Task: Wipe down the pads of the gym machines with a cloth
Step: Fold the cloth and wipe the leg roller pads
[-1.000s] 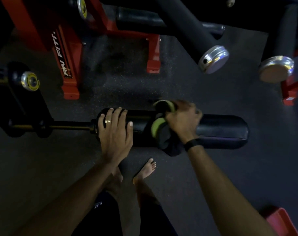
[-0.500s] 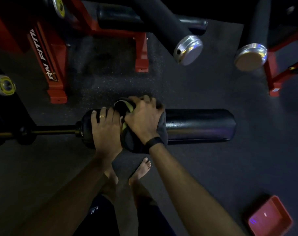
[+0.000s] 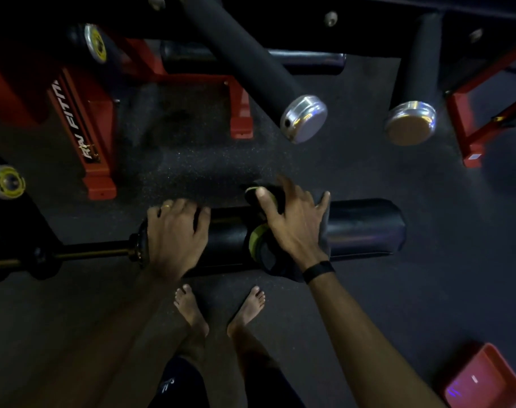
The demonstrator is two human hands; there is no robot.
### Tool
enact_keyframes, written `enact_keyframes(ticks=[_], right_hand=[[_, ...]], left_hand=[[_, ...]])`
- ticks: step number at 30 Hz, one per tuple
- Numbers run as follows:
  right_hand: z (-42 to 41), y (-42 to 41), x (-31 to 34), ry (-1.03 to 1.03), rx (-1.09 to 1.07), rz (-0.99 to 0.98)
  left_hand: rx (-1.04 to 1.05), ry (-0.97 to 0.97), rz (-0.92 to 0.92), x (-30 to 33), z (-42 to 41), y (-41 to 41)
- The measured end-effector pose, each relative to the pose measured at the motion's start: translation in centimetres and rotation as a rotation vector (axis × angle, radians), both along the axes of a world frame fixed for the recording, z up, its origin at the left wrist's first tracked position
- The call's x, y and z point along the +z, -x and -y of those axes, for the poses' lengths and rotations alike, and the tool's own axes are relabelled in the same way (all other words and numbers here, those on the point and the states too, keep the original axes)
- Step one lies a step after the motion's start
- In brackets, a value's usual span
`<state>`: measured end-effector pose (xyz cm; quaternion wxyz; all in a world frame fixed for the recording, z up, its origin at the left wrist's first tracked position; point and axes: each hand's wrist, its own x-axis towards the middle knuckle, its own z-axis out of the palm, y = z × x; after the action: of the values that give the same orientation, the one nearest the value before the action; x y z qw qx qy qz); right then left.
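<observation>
Cloth [image 3: 261, 245] — dark w/ a yellow-green trim — sits draped over the middle of the black roller pad [image 3: 365, 228], a horizontal cylinder on a bar just above the floor, right in front of the person's bare feet. Right hand [image 3: 292, 222] lies flat on top of the cloth, fingers spread wide and fairly straight, pressing it to the pad rather than gripping; thumb tip rests on the trim at the far side. Left hand [image 3: 174, 234] is draped over the pad's left end next to the bar collar, fingers loosely bent over the top, steadying the roller; it holds no cloth.

Step in hand, as I judge it: mid-wipe on this roller pad, cloth abt halfway along. The right-hand stretch of the pad looks bare and a bit shiny, prob. still to be covered.

Next move calls for: keep the palm pressing down, slide the cloth toward the pad's right end, wrap round the underside too, while the left hand stops the roller spinning. Other pads wait — two long black rollers w/ metal end caps [image 3: 305, 117] near the red frame [image 3: 83, 128] beyond.
</observation>
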<state>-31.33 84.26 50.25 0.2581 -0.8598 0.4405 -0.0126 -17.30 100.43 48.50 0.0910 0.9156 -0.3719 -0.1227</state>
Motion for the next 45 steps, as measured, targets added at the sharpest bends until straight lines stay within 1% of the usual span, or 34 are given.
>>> enact_keyframes(ticks=[1,2,3,4,6,7,8,9,12,13,14,15,16,18,20,21,22,24,25,26,27,29,31,32,33,35,37,38,39,40,41,42,44,45], right_hand=[[0.5,0.8,0.2,-0.084,0.027,0.092],[1.0,1.7,0.4,-0.142,0.056,0.161],[1.5,2.6,0.5,-0.153,0.098,0.187],[1.7,3.3,0.4,-0.118,0.148,0.172],[1.1,3.5,-0.1,0.052,0.233,0.007],[0.8,2.9,-0.5,0.139,0.243,-0.100],[0.8,1.9,-0.7,0.181,0.225,-0.175],[1.3,0.5,-0.8,0.166,0.197,-0.222],[4.1,-3.5,-0.6,-0.127,0.043,-0.307],[4.2,-4.0,-0.6,-0.166,0.024,-0.324],[3.5,-3.9,-0.7,-0.124,0.027,-0.319],[1.7,-2.8,-0.8,-0.029,0.041,-0.263],[-0.6,-1.6,-0.6,0.056,0.056,-0.162],[-4.8,1.5,-0.2,0.128,0.130,-0.014],[-4.6,1.9,-0.6,0.156,0.189,-0.035],[-3.0,0.4,-0.7,0.135,0.190,-0.064],[-1.4,-1.6,-0.9,0.062,0.167,-0.103],[1.4,-5.8,-1.0,-0.204,0.129,-0.197],[2.0,-7.2,-1.4,-0.262,0.129,-0.226],[1.8,-7.6,-1.9,-0.243,0.153,-0.240],[0.7,-7.2,-1.8,-0.157,0.205,-0.219],[-2.4,-4.2,-0.8,-0.006,0.304,-0.101],[-4.1,0.3,-0.4,0.051,0.418,0.031],[-3.7,2.4,-0.6,0.072,0.428,0.092],[-2.4,4.0,-0.8,0.094,0.404,0.121],[0.9,5.6,-1.3,0.142,0.217,0.054],[3.8,3.3,-1.4,0.102,-0.013,-0.147],[4.5,1.1,-1.2,0.042,-0.088,-0.256],[4.6,-1.4,-1.2,-0.039,-0.109,-0.313],[3.8,-3.6,-1.1,-0.095,-0.092,-0.306],[2.2,-5.1,-1.2,-0.110,-0.041,-0.248],[0.1,-5.5,-1.0,-0.070,0.032,-0.131],[-4.0,-2.9,-0.1,0.016,0.197,0.050],[-5.2,-0.3,0.0,0.050,0.275,0.092]], left_hand=[[-0.021,-0.024,-0.041,0.2,0.4,-0.8],[-0.074,-0.084,-0.035,0.1,0.7,-1.2],[-0.126,-0.153,0.003,-0.1,0.9,-1.1],[-0.140,-0.205,0.034,-0.2,0.9,-0.8],[-0.118,-0.227,0.056,-0.5,1.0,-0.4],[-0.111,-0.218,0.064,-0.7,1.0,-0.3],[-0.106,-0.212,0.070,-0.8,1.0,-0.3],[-0.106,-0.211,0.070,-0.9,1.0,-0.3],[-0.120,-0.194,0.084,-0.9,1.2,-0.5],[-0.118,-0.181,0.096,-1.0,1.0,-0.4],[-0.113,-0.164,0.119,-1.2,0.8,-0.3],[-0.099,-0.137,0.142,-1.3,0.4,0.1],[-0.080,-0.100,0.159,-1.5,0.2,0.2],[-0.052,-0.029,0.182,-2.0,-0.4,0.9],[-0.058,0.035,0.204,-2.3,-0.7,1.4],[-0.059,0.060,0.213,-2.4,-0.7,1.4],[-0.058,0.069,0.210,-2.5,-0.7,1.4],[-0.056,0.064,0.204,-2.5,-0.8,1.4],[-0.053,0.056,0.207,-2.6,-0.9,1.5],[-0.052,0.051,0.217,-2.7,-0.9,1.6],[-0.055,0.052,0.225,-2.7,-0.8,1.6],[-0.063,0.065,0.227,-2.7,-0.8,1.3],[-0.073,0.079,0.217,-2.8,-1.0,1.2],[-0.073,0.081,0.216,-2.8,-1.0,1.3],[-0.065,0.083,0.218,-2.8,-1.0,1.3],[-0.050,0.088,0.210,-2.8,-1.0,1.5],[-0.043,0.097,0.224,-3.1,-1.0,1.6],[-0.037,0.096,0.233,-3.2,-1.0,1.7],[-0.033,0.093,0.238,-3.3,-1.0,1.7],[-0.030,0.096,0.239,-3.3,-1.1,1.8],[-0.027,0.098,0.242,-3.3,-1.2,2.0],[-0.024,0.102,0.252,-3.3,-1.3,2.0],[-0.036,0.105,0.268,-3.3,-1.5,2.1],[-0.045,0.107,0.273,-3.3,-1.7,2.1]])
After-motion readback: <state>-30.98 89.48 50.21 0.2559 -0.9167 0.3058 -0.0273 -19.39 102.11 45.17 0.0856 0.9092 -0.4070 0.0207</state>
